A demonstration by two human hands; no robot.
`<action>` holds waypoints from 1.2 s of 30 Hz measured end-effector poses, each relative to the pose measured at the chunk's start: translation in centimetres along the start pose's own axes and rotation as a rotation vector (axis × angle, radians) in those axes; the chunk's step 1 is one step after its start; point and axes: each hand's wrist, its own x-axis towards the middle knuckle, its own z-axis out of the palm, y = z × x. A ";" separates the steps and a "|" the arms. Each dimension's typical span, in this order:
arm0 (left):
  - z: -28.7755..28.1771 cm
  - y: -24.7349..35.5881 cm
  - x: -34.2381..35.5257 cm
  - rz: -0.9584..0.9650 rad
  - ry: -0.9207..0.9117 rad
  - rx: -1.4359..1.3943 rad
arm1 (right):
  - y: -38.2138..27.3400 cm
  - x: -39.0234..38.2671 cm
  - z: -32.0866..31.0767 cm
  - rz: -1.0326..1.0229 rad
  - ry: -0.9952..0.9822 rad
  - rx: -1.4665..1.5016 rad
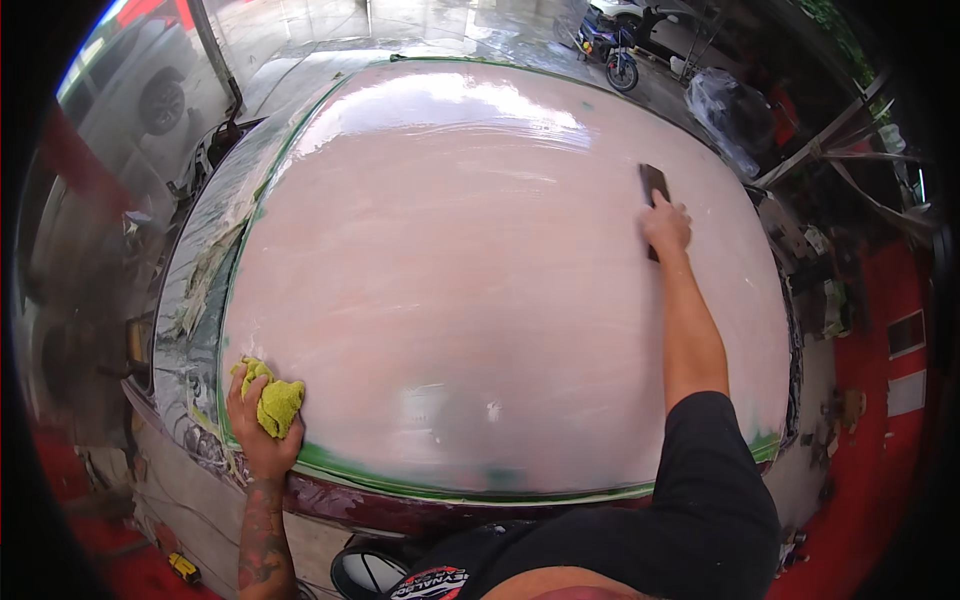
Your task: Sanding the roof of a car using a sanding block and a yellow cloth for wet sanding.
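Observation:
A wide car roof (pixel 450 260) coated in wet pinkish primer fills the middle, with green tape along its borders. My right hand (pixel 667 225), arm stretched far over the right side, grips a long dark sanding block (pixel 654 182) lying against the surface. Part of the block is hidden under my fingers. At the near left corner, my left hand (pixel 262 425) is closed round a crumpled yellow-green cloth (pixel 279 402) and rests by the taped edge.
Crinkled plastic sheeting (pixel 205 290) covers the car along the left. Past the far edge stands a blue motorcycle (pixel 612 50), with a plastic-wrapped bundle (pixel 728 115) to its right. A round black-rimmed object (pixel 368 572) sits below the near edge. A yellow tool (pixel 184 567) lies at lower left.

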 end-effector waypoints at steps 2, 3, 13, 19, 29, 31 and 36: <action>-0.1 0.1 0.1 0.002 0.004 0.005 | -12.7 -4.4 -0.8 -0.315 -0.036 0.058; 0.1 0.4 0.6 0.015 0.007 -0.009 | -17.8 -5.9 1.8 -0.448 0.107 0.105; 0.4 0.3 -0.1 0.010 0.005 -0.051 | -20.5 -13.4 0.5 -0.779 -0.004 0.159; 0.0 -0.2 -0.5 0.003 0.023 -0.011 | 12.0 -3.0 -0.4 0.060 0.009 -0.111; -0.1 -0.4 -0.3 -0.002 0.002 0.035 | 5.3 -8.7 -0.6 -0.063 0.065 -0.113; -0.3 -0.1 -0.3 0.010 0.004 0.017 | -6.0 -13.7 -0.5 -0.403 0.117 -0.009; 0.7 -0.1 0.5 0.026 -0.005 0.002 | -23.2 -29.4 -0.1 -1.130 0.006 0.262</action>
